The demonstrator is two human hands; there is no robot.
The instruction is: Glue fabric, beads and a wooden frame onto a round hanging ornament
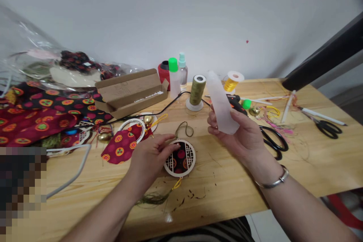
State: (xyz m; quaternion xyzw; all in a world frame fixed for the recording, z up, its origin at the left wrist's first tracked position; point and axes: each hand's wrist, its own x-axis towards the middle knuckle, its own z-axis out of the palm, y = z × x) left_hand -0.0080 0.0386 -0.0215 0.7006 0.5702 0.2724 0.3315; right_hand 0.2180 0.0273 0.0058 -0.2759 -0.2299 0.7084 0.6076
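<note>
Over the wooden table (227,193), the head view shows the right hand (242,136) gripping a whitish bottle (221,104); the left hand (150,155) is at the round lattice pendant (180,157) lying there, whether pinching it I cannot tell.

I count two hands: left hand (151,153), right hand (246,136). Bottles, three: held bottle (222,102), green-capped bottle (174,84), spray bottle (183,73). Green caps, two: one on a bottle, plus loose cap (246,104). Spools, two: olive spool (197,92), yellow spool (232,84). Scissors, two pairs, both right: left pair (273,145), right pair (320,124). Gold bells, three visible: far-left bell (104,136), middle bell (148,119), right-side bell (254,111). Cardboard box (132,92), one. Bracelet (272,185), one.
</note>
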